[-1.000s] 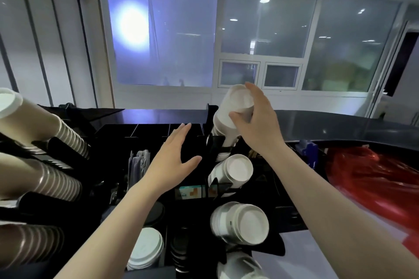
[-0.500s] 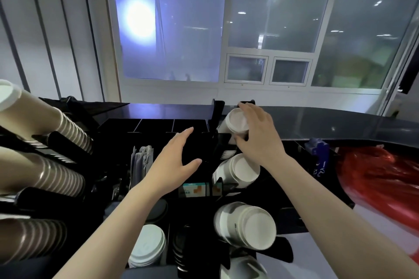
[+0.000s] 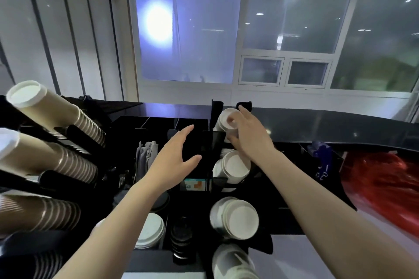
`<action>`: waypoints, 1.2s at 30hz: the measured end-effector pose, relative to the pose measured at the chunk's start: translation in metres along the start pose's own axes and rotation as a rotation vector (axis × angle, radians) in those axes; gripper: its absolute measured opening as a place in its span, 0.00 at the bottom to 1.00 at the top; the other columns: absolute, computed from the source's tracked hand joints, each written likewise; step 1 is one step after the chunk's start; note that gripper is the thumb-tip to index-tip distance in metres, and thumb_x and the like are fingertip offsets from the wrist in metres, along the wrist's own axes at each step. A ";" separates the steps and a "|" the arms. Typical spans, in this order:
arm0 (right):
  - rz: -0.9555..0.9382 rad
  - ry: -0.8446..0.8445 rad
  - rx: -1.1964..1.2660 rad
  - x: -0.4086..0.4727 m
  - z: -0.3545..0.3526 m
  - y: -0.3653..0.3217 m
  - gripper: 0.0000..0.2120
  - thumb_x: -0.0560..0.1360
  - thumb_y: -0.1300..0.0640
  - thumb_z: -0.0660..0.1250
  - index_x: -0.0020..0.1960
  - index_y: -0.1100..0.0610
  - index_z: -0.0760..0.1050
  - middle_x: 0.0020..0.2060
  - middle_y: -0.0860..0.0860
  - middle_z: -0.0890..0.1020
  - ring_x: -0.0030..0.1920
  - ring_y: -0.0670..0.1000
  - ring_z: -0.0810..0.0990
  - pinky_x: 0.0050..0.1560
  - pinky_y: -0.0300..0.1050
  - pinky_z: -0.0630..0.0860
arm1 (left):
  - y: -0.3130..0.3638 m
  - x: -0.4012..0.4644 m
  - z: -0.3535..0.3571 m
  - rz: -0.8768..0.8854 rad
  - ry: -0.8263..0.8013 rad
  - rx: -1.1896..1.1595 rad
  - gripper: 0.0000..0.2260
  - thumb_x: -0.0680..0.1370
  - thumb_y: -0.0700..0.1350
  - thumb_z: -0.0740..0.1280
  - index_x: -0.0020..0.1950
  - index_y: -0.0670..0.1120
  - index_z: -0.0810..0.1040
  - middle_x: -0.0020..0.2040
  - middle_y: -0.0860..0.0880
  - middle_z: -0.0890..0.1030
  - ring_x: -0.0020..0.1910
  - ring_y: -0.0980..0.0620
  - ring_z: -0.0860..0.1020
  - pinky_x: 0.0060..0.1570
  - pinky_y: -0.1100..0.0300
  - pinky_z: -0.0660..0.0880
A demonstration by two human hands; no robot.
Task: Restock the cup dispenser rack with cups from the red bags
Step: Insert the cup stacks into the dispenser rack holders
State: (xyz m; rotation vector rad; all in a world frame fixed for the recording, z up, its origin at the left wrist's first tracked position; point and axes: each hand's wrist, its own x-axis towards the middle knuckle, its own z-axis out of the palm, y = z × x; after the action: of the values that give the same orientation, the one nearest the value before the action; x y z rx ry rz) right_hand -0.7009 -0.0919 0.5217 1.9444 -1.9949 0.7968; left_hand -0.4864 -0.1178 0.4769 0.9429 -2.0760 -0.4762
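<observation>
A black cup dispenser rack [image 3: 209, 140] stands in the middle, with white cup stacks lying in its slots. My right hand [image 3: 249, 136] holds the top white cup stack [image 3: 224, 120] in the highest slot, fingers across its end and thumb underneath. Lower slots hold more white stacks, a second white stack [image 3: 234, 170] and a third white stack [image 3: 237, 218]. My left hand [image 3: 174, 161] hovers open over the black organiser, touching nothing. A red bag [image 3: 385, 186] lies on the counter at the right.
Brown ribbed cup stacks [image 3: 56, 113] jut from a second rack at the left. White lids [image 3: 150, 230], black lids [image 3: 181, 240] and grey sleeves [image 3: 147, 154] fill the organiser. A blue item [image 3: 320, 154] stands near the red bag. A dark counter [image 3: 340, 124] runs behind.
My right hand has brought the white cup stack down from above the rack into the top slot, so that only its end shows. My left hand has stayed hovering in place.
</observation>
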 end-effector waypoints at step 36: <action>-0.071 -0.079 0.186 -0.161 -0.028 0.010 0.32 0.79 0.44 0.60 0.78 0.50 0.53 0.78 0.47 0.52 0.77 0.50 0.46 0.74 0.56 0.49 | 0.078 -0.102 0.031 -0.041 -0.047 0.065 0.32 0.77 0.47 0.67 0.77 0.54 0.55 0.78 0.56 0.56 0.76 0.58 0.51 0.75 0.55 0.53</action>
State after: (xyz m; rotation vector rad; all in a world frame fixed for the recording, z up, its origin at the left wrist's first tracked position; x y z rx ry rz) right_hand -0.7029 0.0586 0.4571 2.1680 -1.9448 0.9312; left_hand -0.5049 0.0107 0.4533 1.0228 -2.1289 -0.4584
